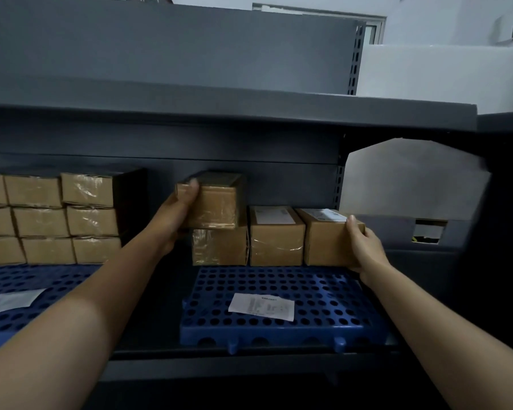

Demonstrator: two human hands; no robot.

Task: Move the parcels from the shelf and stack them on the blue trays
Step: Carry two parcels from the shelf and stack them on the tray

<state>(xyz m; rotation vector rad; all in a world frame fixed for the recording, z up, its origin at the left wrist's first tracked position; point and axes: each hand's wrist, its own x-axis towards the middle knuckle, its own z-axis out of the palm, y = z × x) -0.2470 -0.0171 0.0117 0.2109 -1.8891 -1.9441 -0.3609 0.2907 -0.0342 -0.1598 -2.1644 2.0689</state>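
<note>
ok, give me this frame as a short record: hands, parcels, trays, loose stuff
left hand: grips taped parcel, held over the row's left parcel; contact unclear
right hand: grips the row's right parcel at its right end
row: three parcels, with middle parcel, at far edge of right blue tray
left blue tray: carries parcel stack, three layers visible
loose: paper slip on right tray; second slip on left tray

A stockroom: grey steel shelving [249, 113] holding stacked cardboard parcels [51, 220].
</note>
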